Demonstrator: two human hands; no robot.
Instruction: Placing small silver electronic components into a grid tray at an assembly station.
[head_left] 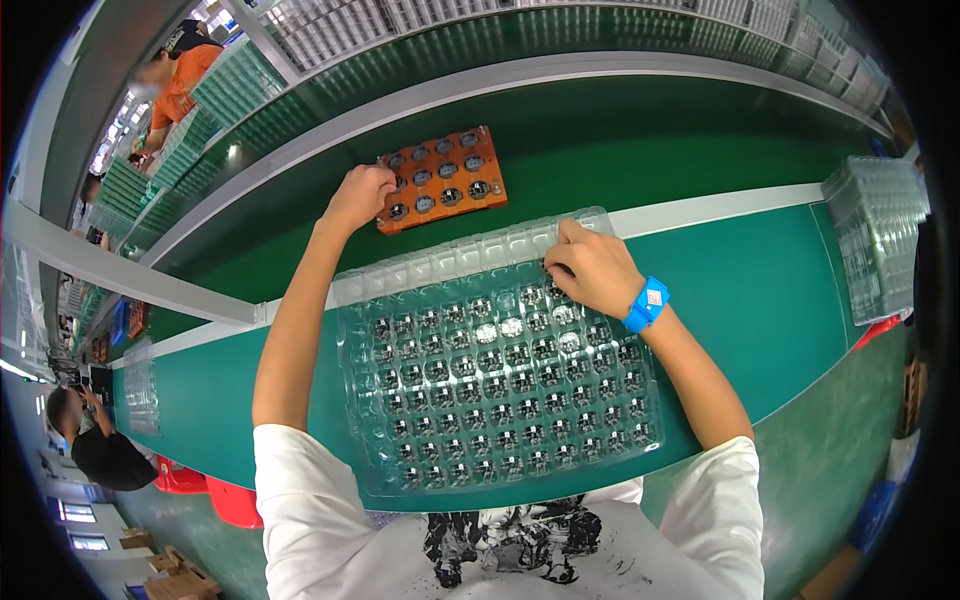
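Observation:
A clear plastic blister tray (pixel 357 440) lies in front of me, its pockets filled with rows of small black-and-silver parts; the far pockets hold none. My right hand (pixel 596 268), with a blue band on the wrist, is over the tray's far right part. Its thumb and fingers are closed together at a pocket, and what they hold is too small to make out. Beyond the tray's far left corner lies an orange fixture block (pixel 436 218) with round dark parts in its holes. My left hand (pixel 362 198) is at the block's left edge, fingertips pinched, their contents hidden.
The block is on a dark green conveyor belt (pixel 620 140) behind a pale rail (pixel 720 207). Stacked clear trays (pixel 872 240) stand at the right end of the green table (pixel 740 270), more trays (pixel 142 390) at the left. Other people work at the far left.

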